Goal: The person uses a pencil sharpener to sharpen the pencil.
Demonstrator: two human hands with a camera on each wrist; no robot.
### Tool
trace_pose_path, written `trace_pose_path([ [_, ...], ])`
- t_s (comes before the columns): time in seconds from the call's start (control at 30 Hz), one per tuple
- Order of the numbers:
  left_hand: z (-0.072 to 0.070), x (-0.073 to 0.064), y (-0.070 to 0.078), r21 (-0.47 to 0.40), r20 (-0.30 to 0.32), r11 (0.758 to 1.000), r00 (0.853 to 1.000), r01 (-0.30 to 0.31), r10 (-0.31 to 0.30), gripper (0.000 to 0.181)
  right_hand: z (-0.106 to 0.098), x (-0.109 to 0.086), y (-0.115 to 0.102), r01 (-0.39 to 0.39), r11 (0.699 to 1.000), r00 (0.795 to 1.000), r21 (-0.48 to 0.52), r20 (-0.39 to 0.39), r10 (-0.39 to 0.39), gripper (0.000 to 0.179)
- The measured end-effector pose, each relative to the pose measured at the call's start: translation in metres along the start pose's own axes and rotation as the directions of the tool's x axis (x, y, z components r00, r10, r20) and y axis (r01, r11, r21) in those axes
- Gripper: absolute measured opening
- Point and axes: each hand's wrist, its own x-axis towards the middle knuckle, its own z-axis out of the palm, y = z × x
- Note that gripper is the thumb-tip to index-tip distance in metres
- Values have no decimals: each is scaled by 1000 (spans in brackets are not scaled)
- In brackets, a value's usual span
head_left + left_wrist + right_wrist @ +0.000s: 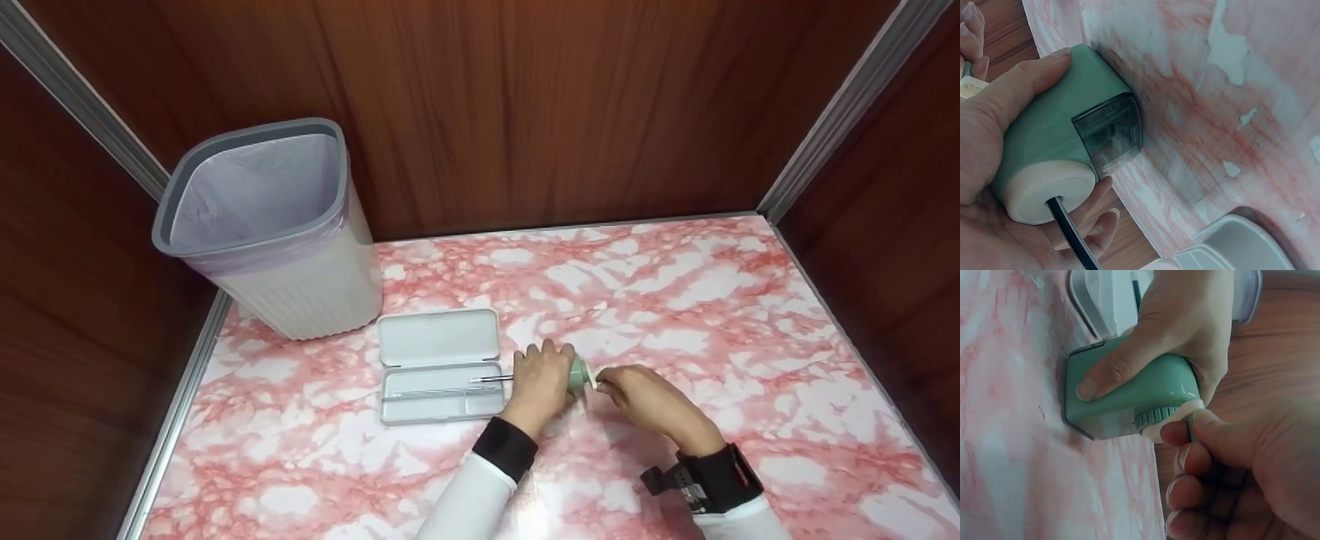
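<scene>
A green crank pencil sharpener (1055, 124) sits on the table, and my left hand (541, 381) grips it across the top, thumb on one side. From the round cream opening facing the left wrist camera sticks a dark pencil (1072, 233). It points left over the case in the head view; its inner end is hidden inside the sharpener. On the opposite side, thumb and forefinger of my right hand (652, 401) pinch the knob of the cream crank handle (1176, 419), the other fingers curled below. A dark see-through shavings window (1111, 135) faces the left wrist camera.
Left of the hands lies an open white pencil case (439, 337), lid folded back, with a thin divider in its lower half. Behind it stands a bin (315, 292) with a grey rim and a lilac liner. Brown wood-grain panels (525, 112) enclose the table.
</scene>
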Motion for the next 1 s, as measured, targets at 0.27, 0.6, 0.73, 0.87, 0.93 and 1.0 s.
trace_pose_path([
  [0.27,-3,3,-4,9,14,1000,1000,-11,10,60,-6,8,3,-3,999,1000,39,-13,3,11],
  [0.6,1,2,-3,-2,19,999,999,-41,41,57,0,31,19,-36,996,990,86,-135,47,19],
  [0.73,2,1,-2,4,22,999,999,-43,43,60,6,43,31,-50,995,993,87,-101,59,19],
  [0.87,2,1,-2,-1,17,999,999,-46,46,61,15,49,39,-47,996,995,74,-79,53,17],
  [0.93,2,2,-3,-7,16,999,999,-49,49,62,19,49,41,-50,996,996,68,-67,54,17],
  [1.0,2,1,-4,-10,18,999,999,-49,49,61,22,49,43,-62,996,997,65,-50,65,17],
])
